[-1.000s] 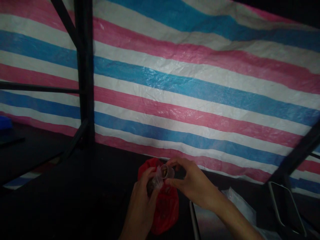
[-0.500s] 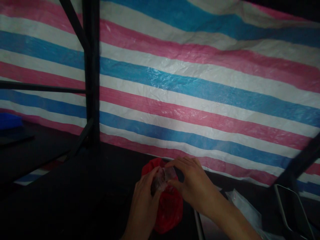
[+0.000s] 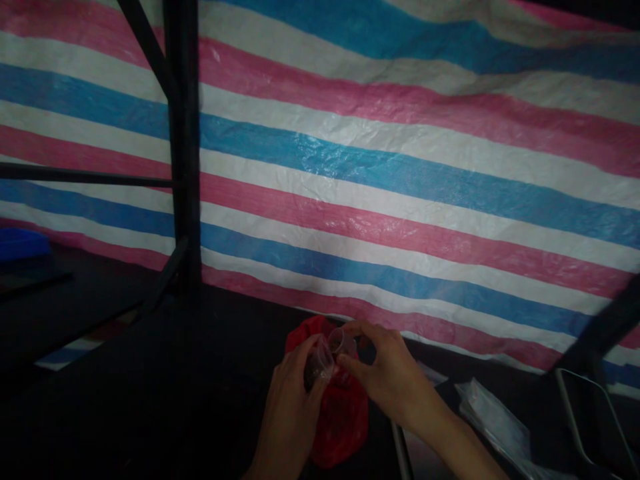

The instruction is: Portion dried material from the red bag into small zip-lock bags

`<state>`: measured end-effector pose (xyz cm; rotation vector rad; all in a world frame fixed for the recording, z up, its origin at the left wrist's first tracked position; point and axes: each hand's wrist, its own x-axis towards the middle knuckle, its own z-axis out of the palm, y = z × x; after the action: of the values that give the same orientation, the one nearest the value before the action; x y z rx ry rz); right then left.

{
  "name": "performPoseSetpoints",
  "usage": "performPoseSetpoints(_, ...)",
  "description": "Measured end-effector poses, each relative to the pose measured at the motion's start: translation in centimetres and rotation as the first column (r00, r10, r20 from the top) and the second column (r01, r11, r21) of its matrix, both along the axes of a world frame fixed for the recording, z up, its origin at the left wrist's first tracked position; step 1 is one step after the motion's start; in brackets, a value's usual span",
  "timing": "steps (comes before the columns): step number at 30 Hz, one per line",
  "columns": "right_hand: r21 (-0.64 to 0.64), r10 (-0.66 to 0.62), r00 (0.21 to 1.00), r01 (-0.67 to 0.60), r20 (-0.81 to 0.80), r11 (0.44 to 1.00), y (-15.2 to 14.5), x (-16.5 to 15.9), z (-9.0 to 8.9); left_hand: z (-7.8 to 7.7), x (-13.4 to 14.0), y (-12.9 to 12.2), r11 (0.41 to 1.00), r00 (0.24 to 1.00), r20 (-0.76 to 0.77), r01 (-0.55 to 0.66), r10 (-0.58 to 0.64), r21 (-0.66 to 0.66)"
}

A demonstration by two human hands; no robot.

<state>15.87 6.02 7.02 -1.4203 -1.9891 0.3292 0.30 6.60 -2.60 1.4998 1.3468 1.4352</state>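
Observation:
My left hand [image 3: 295, 390] is closed around a small clear plastic cup [image 3: 323, 363] with something dark in it, too dim to make out. Between the thumb and fingers of my right hand [image 3: 385, 363] is a second small clear plastic cup [image 3: 344, 341], tilted with its round mouth toward the first. The two cups are close together; whether their rims touch I cannot tell. Beneath both hands lies a crumpled red plastic bag [image 3: 345, 423] on the dark table [image 3: 200, 387].
Right of my forearm lie clear plastic bags [image 3: 495, 417] and a phone-like device [image 3: 593, 423]. A metal-edged flat item [image 3: 400, 447] sits under that forearm. A black frame post [image 3: 185, 147] stands before a striped plastic sheet [image 3: 400, 200]. A blue tray [image 3: 23, 245] is far left.
The cup in my right hand has tipped and come slightly away from the left one, so its round mouth now shows. The view has shifted slightly.

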Motion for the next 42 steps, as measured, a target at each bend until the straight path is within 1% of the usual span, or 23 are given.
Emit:
performPoseSetpoints(2,-0.054,-0.025,1.0,0.024,-0.012,0.998,0.5,-0.2,-0.4,0.0,0.0,0.1,1.0,0.999,0.029,-0.017,0.017,-0.014)
performPoseSetpoints(5,-0.097,-0.031,0.999,0.034,0.035,0.995,0.9,-0.6,-1.1,0.1,0.0,0.3,0.998,0.997,0.066,-0.044,0.046,-0.036)
performPoseSetpoints(8,-0.032,-0.032,0.999,0.033,0.035,0.999,0.3,-0.5,-1.6,0.0,0.0,0.2,0.998,0.995,0.087,-0.046,0.048,-0.033)
performPoseSetpoints(11,0.054,-0.096,0.993,0.1,-0.074,0.994,-1.3,0.4,-2.5,-0.4,0.1,-0.2,1.0,0.998,0.056,-0.026,0.026,0.011)
performPoseSetpoints(13,0.071,-0.108,0.983,0.12,-0.15,0.99,-2.6,1.2,-3.4,-0.9,0.2,-0.7,0.999,1.0,0.01,-0.006,0.005,0.038)
performPoseSetpoints(15,0.074,-0.08,0.977,0.097,-0.2,0.993,-3.8,2.1,-4.4,-1.3,0.4,-1.3,0.996,0.998,-0.044,0.042,-0.039,0.08)
performPoseSetpoints(17,0.063,-0.063,0.967,0.08,-0.245,0.995,-5.1,2.8,-5.2,-1.6,0.6,-2.0,0.981,0.988,-0.11,0.126,-0.111,0.15)
performPoseSetpoints(20,0.021,-0.059,0.943,0.069,-0.328,0.997,-6.9,3.5,-6.1,-1.4,1.1,-3.4,0.928,0.947,-0.211,0.289,-0.241,0.237)
performPoseSetpoints(23,-0.024,-0.018,0.906,0.008,-0.423,1.0,-8.4,3.9,-6.6,-0.9,2.0,-5.1,0.899,0.914,-0.249,0.377,-0.322,0.222)
performPoseSetpoints(25,-0.062,-0.015,0.872,-0.018,-0.489,0.998,-9.0,4.2,-6.5,-0.6,2.8,-6.0,0.906,0.909,-0.235,0.387,-0.344,0.171)
performPoseSetpoints(27,-0.107,-0.023,0.842,-0.042,-0.539,0.993,-9.1,4.7,-6.2,-0.4,3.5,-6.7,0.921,0.92,-0.195,0.367,-0.34,0.126)
performPoseSetpoints(29,-0.122,-0.014,0.837,-0.063,-0.547,0.99,-8.8,5.5,-5.7,-0.3,4.1,-7.0,0.934,0.932,-0.166,0.341,-0.321,0.109)
performPoseSetpoints(30,-0.116,-0.02,0.844,-0.051,-0.536,0.992,-8.5,6.2,-5.4,-0.2,4.4,-7.0,0.941,0.941,-0.165,0.317,-0.296,0.118)
performPoseSetpoints(32,-0.091,-0.053,0.862,0.008,-0.503,0.996,-7.9,7.9,-5.0,-0.2,4.9,-6.9,0.956,0.961,-0.186,0.237,-0.204,0.173)
performPoseSetpoints(34,-0.087,-0.094,0.884,0.061,-0.459,0.994,-7.5,10.1,-4.7,-0.4,5.2,-6.8,0.96,0.975,-0.21,0.127,-0.074,0.251)
performPoseSetpoints(36,-0.108,-0.117,0.917,0.082,-0.381,0.991,-7.4,12.3,-4.9,-0.8,5.4,-7.0,0.95,0.971,-0.237,0.044,0.032,0.309)
performPoseSetpoints(38,-0.126,-0.124,0.956,0.093,-0.266,0.988,-7.6,13.9,-5.3,-1.3,5.3,-7.5,0.937,0.955,-0.281,0.008,0.097,0.35)
performPoseSetpoints(40,-0.133,-0.116,0.979,0.094,-0.167,0.987,-7.8,14.9,-5.9,-1.8,4.9,-8.2,0.919,0.935,-0.318,-0.021,0.157,0.394)
performPoseSetpoints(42,-0.116,-0.127,0.983,0.112,-0.129,0.987,-7.8,15.4,-6.4,-2.3,4.4,-8.8,0.901,0.912,-0.352,-0.042,0.211,0.432)
